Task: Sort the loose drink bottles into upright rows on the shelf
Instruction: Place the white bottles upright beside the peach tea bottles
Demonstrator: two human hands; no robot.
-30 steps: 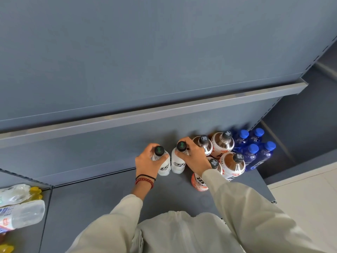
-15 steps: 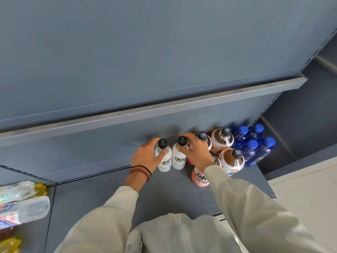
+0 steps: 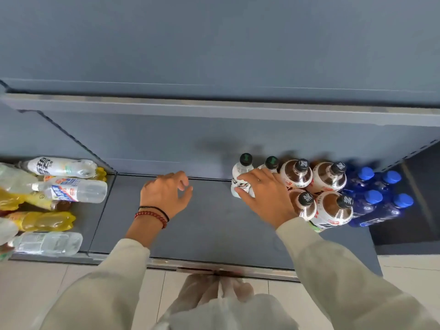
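Observation:
Two white bottles with dark caps stand upright at the back of the grey shelf: the left one and the right one. To their right stand several brown-and-white bottles, then several blue bottles. My right hand hovers with spread, straight fingers in front of the white bottles, its fingertips at the left one. My left hand hangs above the bare shelf to the left, fingers loosely curled, holding nothing.
On the neighbouring shelf section at far left lies a heap of loose bottles: clear ones, yellow ones and a white-labelled one. An upper shelf edge overhangs the work area. Pale floor tiles lie below.
Both hands have let go of the two white bottles, which now stand upright. My left hand has moved away to the left; the view has swung left, revealing the loose heap.

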